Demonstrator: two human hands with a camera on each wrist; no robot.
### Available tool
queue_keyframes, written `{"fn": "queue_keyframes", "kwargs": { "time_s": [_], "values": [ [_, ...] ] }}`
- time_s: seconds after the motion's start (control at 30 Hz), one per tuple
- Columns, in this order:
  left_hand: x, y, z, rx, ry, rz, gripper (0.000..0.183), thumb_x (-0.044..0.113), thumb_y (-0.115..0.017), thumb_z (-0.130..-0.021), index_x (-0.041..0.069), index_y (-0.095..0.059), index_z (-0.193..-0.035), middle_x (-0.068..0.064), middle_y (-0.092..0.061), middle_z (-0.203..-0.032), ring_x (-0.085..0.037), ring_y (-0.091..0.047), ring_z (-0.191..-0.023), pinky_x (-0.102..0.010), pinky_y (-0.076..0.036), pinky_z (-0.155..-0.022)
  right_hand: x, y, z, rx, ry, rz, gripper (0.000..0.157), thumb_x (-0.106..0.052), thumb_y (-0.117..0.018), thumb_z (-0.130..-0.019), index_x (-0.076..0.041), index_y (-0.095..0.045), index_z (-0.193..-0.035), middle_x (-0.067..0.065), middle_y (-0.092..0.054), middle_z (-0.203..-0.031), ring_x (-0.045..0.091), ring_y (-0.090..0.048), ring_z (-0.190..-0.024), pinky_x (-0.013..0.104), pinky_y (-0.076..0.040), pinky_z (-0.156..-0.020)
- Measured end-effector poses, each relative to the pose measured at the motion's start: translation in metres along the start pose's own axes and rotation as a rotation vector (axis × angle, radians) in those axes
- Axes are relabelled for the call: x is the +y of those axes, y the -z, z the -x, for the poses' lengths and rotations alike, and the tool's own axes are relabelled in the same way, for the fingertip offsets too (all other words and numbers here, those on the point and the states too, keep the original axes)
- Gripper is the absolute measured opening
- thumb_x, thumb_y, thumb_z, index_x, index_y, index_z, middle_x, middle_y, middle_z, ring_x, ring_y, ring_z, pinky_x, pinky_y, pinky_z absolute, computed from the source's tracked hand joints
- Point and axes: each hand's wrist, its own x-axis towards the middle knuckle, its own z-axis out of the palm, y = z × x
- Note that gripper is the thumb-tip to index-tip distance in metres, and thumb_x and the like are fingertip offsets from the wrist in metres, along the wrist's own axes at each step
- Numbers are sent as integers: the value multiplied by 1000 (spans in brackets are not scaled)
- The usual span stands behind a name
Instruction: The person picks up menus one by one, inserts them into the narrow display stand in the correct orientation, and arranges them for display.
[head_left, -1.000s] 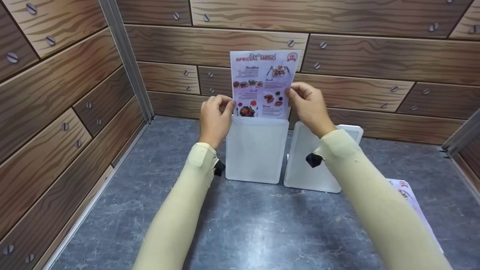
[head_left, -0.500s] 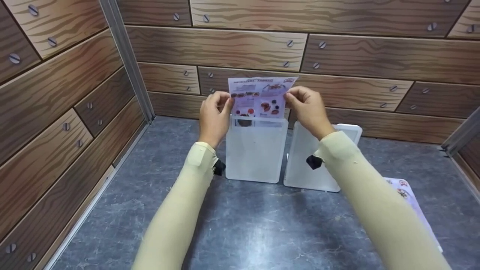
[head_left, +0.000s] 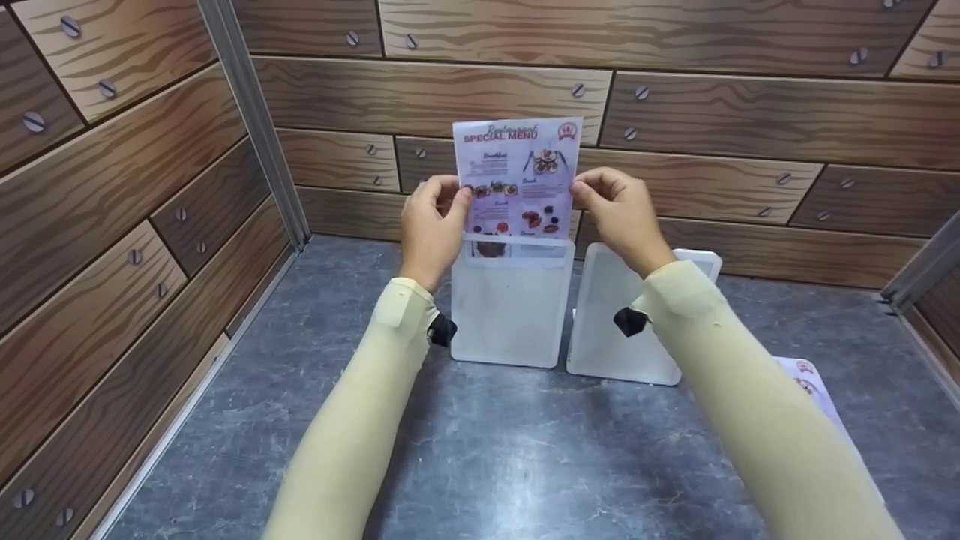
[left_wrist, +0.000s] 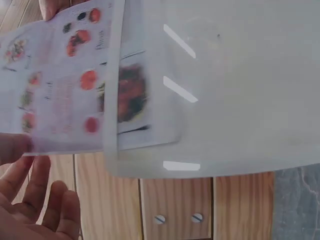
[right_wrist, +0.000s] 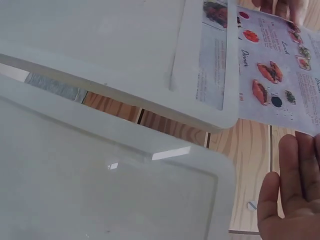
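A printed restaurant menu sheet [head_left: 517, 176] stands upright in the head view, its lower strip showing through the translucent front of a white menu stand [head_left: 510, 315]. My left hand [head_left: 435, 229] pinches the sheet's left edge between thumb and finger. On the opposite edge, my right hand [head_left: 622, 217] pinches it at about the same height. From the left wrist, the sheet's bottom end [left_wrist: 132, 100] appears behind the stand's clear panel, well short of its far end. The right wrist view shows the sheet [right_wrist: 275, 75] passing under the stand's rim [right_wrist: 225, 117].
A second white stand [head_left: 619, 330] is close on the right, partly covered by my right forearm. Another menu sheet [head_left: 814, 382] lies on the grey table [head_left: 510, 450] beyond that forearm. Wood-patterned walls [head_left: 465, 90] enclose the back and sides.
The menu sheet came down from above the stand until its lower strip sat behind the clear front. Its top tilted back midway, then rose upright again. Both hands keep their pinch.
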Motion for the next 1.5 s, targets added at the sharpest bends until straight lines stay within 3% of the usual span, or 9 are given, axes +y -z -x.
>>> {"fn": "queue_keyframes", "kwargs": {
  "time_s": [0.23, 0.5, 0.63, 0.77, 0.93, 1.17, 1.5],
  "values": [
    [-1, -3, 0, 31, 19, -1, 12, 16, -64, -104, 5, -68, -108, -5, -66, -97, -17, -57, -94, -30, -46, -85, 7, 0, 5, -23, -20, 126, 21, -13, -63, -104, 6, -71, -106, 8, -71, -93, 21, -68, -89, 21, -53, -78],
    [-13, -4, 3, 33, 29, -58, 10, 13, -68, -101, 4, -71, -101, -6, -70, -92, -18, -60, -90, -31, -47, -83, 16, -2, 10, -87, 0, 323, 19, -15, -64, -104, 0, -75, -108, 16, -75, -103, 15, -62, -84, 22, -47, -71],
    [-15, -4, 3, 14, 23, -69, 9, 12, -68, -100, 3, -71, -99, -6, -69, -89, -17, -59, -86, -30, -46, -81, 17, -3, 10, -71, -1, 317, 19, -15, -65, -103, 1, -74, -107, 15, -74, -102, 13, -60, -82, 21, -47, -70],
    [-11, -2, 3, -2, 7, -59, 10, 12, -68, -100, 3, -71, -103, -7, -70, -95, -18, -60, -90, -30, -47, -84, 12, -3, 8, -43, -5, 237, 20, -14, -64, -104, 4, -72, -107, 16, -73, -102, 10, -63, -84, 19, -50, -75],
    [-6, 1, 1, 1, -22, -70, 14, 16, -64, -103, 4, -70, -107, -8, -64, -105, -19, -57, -99, -31, -46, -91, 5, -2, 7, -49, -19, 184, 21, -15, -63, -104, 4, -72, -108, 16, -73, -102, 17, -67, -91, 21, -52, -78],
    [-12, 1, 2, 1, -20, -143, 15, 17, -65, -102, 4, -72, -101, -8, -63, -101, -23, -55, -100, -37, -42, -93, 12, -3, 11, -69, -24, 241, 20, -13, -63, -104, 3, -72, -108, 16, -73, -104, 26, -65, -94, 21, -49, -76],
    [-27, -1, 11, -18, 7, -194, 15, 18, -67, -99, 4, -74, -99, -11, -67, -104, -31, -56, -104, -42, -42, -95, 20, -6, 18, -100, 7, 372, 18, -15, -65, -103, -1, -73, -111, 12, -74, -106, 17, -63, -90, 28, -51, -80]
  ]
}}
